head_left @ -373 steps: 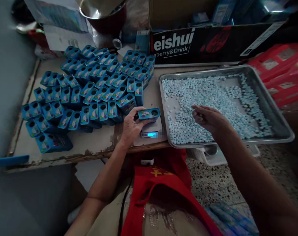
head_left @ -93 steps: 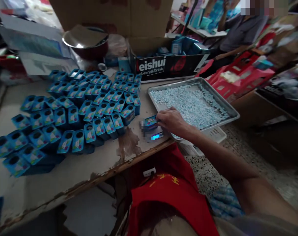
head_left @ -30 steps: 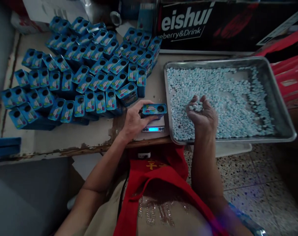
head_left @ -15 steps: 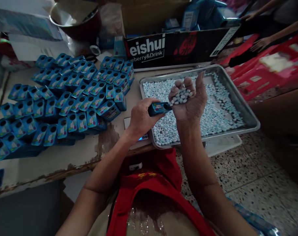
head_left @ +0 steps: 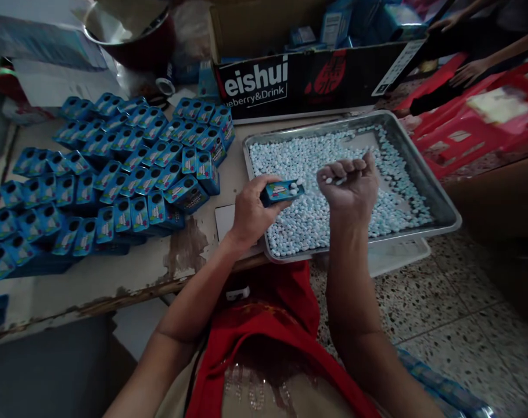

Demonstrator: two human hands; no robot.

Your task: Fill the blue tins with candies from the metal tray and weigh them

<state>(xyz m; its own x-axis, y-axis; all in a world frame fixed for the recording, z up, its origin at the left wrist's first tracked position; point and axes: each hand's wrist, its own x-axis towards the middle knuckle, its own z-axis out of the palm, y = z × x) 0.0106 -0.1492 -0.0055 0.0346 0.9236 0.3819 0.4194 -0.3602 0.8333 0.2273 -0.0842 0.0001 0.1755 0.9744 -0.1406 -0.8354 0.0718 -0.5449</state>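
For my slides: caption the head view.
Left hand holding a blue candy box; right hand curled around pale candies above a metal tray.

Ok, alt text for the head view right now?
The left hand holds a blue box with pale pellets at its opening; the right hand, apart from it, is curled around a few more. Below the right hand is a metal tray of the same; similar boxes are grouped on the table to the left.

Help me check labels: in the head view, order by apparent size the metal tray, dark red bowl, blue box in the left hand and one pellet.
1. Metal tray
2. Dark red bowl, partly out of view
3. Blue box
4. Pellet
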